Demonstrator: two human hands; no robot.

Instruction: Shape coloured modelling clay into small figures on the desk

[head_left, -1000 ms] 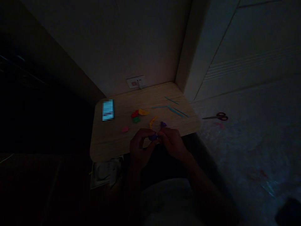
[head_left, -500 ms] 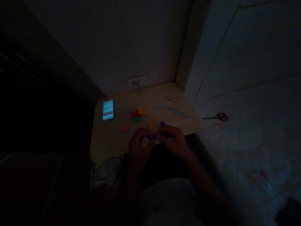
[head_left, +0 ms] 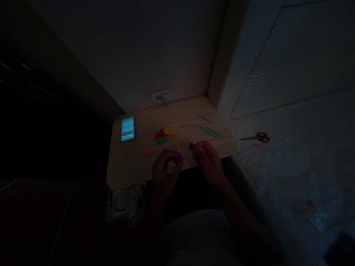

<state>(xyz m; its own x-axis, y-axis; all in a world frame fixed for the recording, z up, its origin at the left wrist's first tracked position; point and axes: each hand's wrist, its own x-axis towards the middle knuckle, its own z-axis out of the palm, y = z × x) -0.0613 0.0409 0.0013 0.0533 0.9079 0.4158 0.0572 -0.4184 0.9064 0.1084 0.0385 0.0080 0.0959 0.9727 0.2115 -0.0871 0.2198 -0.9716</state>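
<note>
Between the thumb and fingers of my left hand (head_left: 165, 171) is a small purple lump of modelling clay (head_left: 178, 159), held just above the table's near edge. A tiny bit sticks out from its right side. My right hand (head_left: 209, 162) is apart from it, its fingers curled together beside another purple clay piece (head_left: 192, 146) on the table. What those fingers pinch, if anything, is too dark to make out. A bumpy strip of yellow clay (head_left: 179, 143) lies beyond my hands. Farther left are red clay (head_left: 159, 133), green clay (head_left: 161, 140), an orange-yellow piece (head_left: 169, 132) and pink clay (head_left: 148, 152).
Thin blue modelling tools (head_left: 208, 131) lie at the right of the small wooden table (head_left: 122, 166). A lit phone (head_left: 128, 129) is at the left. Scissors (head_left: 257, 137) rest on the pale surface to the right. A wall socket (head_left: 161, 96) sits behind the table.
My right hand has drawn away from the purple lump and moved right, next to the other purple piece. My left hand still holds the lump in nearly the same place.
</note>
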